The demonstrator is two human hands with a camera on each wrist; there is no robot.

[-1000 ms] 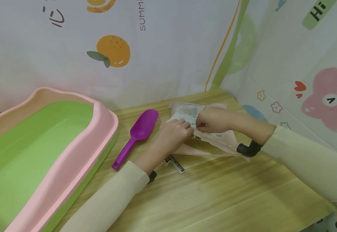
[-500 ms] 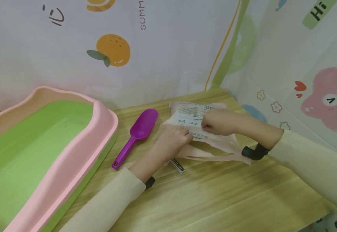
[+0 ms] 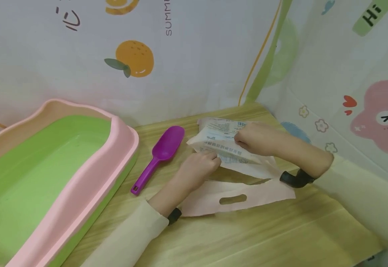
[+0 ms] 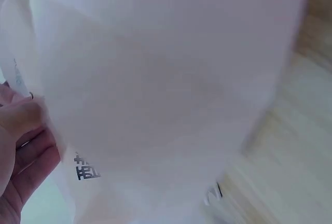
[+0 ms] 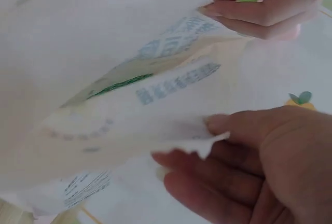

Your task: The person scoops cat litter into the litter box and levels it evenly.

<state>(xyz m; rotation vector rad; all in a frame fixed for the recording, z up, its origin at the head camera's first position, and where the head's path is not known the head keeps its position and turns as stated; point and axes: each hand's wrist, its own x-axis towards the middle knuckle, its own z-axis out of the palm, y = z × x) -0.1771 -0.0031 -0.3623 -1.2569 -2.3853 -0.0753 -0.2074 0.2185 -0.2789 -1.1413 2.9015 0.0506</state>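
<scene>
A pale pink plastic bag [image 3: 225, 127] with printed text lies toward the back of the table, its upper end torn across. My left hand [image 3: 198, 167] pinches the near edge of the torn mouth. On the far edge, my right hand [image 3: 257, 139] holds the plastic between thumb and fingers; the right wrist view shows this hand [image 5: 290, 156] gripping the ragged rim. The mouth gapes between both hands, with a green streak [image 5: 122, 84] visible inside. A torn strip with a handle slot [image 3: 264, 193] hangs forward over the table, joined near the right side.
A purple scoop [image 3: 168, 146] lies left of the bag. Further left stands a large litter tray with a pink rim [image 3: 120, 137] and green base. The wooden table [image 3: 247, 237] meets printed cloth walls [image 3: 194, 74] behind and at the right.
The hands have drawn apart, right hand moving rightward and left hand slightly nearer. The bag's mouth has widened. The slotted strip has flopped forward, covering a small black-and-white item seen earlier.
</scene>
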